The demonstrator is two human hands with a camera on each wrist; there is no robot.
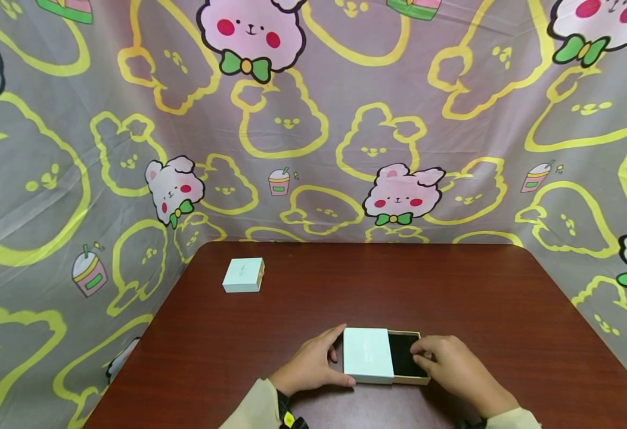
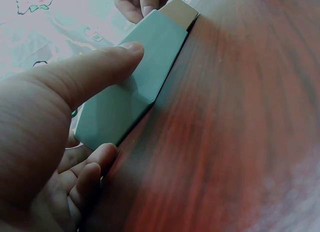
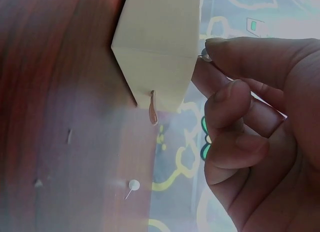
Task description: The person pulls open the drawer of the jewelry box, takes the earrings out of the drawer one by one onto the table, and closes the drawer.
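Observation:
A mint-green sliding gift box (image 1: 368, 355) lies on the table in front of me, its cream drawer (image 1: 411, 379) pulled partway out to the right. Black lining (image 1: 404, 353) shows inside the drawer. My left hand (image 1: 313, 360) holds the sleeve at its left end, thumb along the near side in the left wrist view. Over the drawer's right end, my right hand (image 1: 447, 360) pinches a small stud earring (image 3: 205, 55) between thumb and forefinger, mostly hidden by the fingertips. A brown ribbon pull tab (image 3: 153, 108) hangs from the drawer's end.
Another mint-green box (image 1: 244, 274) stands at the table's back left. In the right wrist view a white-headed stud (image 3: 133, 185) and two tiny pieces lie on the brown table (image 1: 399, 286). A patterned cloth (image 1: 313, 119) hangs behind and at both sides.

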